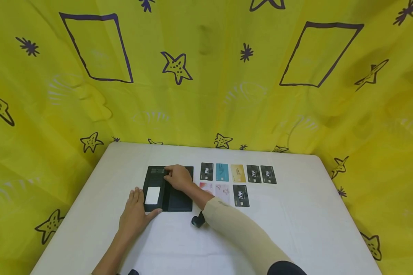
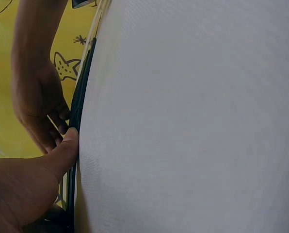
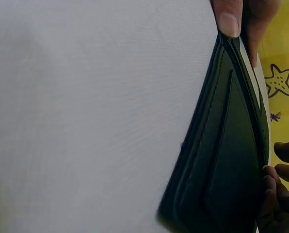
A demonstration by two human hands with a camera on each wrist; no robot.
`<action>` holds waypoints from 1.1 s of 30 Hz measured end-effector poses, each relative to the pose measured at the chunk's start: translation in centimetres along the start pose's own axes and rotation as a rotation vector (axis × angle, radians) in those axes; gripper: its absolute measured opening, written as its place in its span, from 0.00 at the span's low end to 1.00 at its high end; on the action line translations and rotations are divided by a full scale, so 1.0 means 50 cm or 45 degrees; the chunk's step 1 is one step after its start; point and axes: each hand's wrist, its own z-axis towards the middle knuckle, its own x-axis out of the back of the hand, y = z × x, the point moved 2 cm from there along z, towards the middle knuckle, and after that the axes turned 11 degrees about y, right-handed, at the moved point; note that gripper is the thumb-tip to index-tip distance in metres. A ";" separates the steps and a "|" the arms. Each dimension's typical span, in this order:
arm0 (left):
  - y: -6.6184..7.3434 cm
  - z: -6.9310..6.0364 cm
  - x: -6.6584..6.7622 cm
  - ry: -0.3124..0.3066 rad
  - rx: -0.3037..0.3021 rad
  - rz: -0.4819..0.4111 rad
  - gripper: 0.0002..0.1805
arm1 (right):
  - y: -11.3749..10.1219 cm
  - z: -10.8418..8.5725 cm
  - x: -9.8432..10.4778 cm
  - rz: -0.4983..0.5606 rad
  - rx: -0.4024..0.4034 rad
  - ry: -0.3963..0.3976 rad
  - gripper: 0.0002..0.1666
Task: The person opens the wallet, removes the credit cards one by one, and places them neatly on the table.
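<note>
A dark open wallet [image 1: 179, 200] lies on the white table, with a white card [image 1: 153, 195] in its left panel. Near the top of that panel a dark card [image 1: 156, 171] shows faint print. Around the wallet's lower left corner spreads my left hand [image 1: 134, 214], straight fingers along the left side and thumb at the bottom edge; the left wrist view shows this thumb [image 2: 67, 148] against the edge. My right hand [image 1: 178, 177] reaches over the wallet, fingertips beside the dark card. In the right wrist view its fingers [image 3: 270, 187] touch the wallet; whether they pinch anything is hidden.
Right of the wallet lie rows of cards: several black Vip cards [image 1: 241, 196], a blue card [image 1: 222, 172], a gold card [image 1: 238, 173] and two pinkish cards [image 1: 222, 191], partly behind my right forearm. A yellow patterned curtain [image 1: 206, 99] hangs behind the table [image 1: 296, 214].
</note>
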 end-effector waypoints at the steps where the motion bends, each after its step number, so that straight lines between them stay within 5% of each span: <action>1: 0.000 0.000 0.000 0.002 -0.001 -0.003 0.60 | -0.003 0.001 -0.001 -0.033 -0.007 -0.010 0.23; 10: -0.004 0.000 -0.002 0.036 -0.024 -0.024 0.60 | -0.036 0.001 -0.007 -0.306 0.029 -0.071 0.23; 21: 0.000 -0.001 -0.001 0.007 -0.021 -0.019 0.60 | -0.023 -0.001 -0.010 -0.190 -0.035 0.102 0.15; 33: -0.006 0.001 -0.003 -0.003 -0.014 -0.012 0.60 | -0.017 -0.001 -0.017 -0.055 -0.084 0.173 0.12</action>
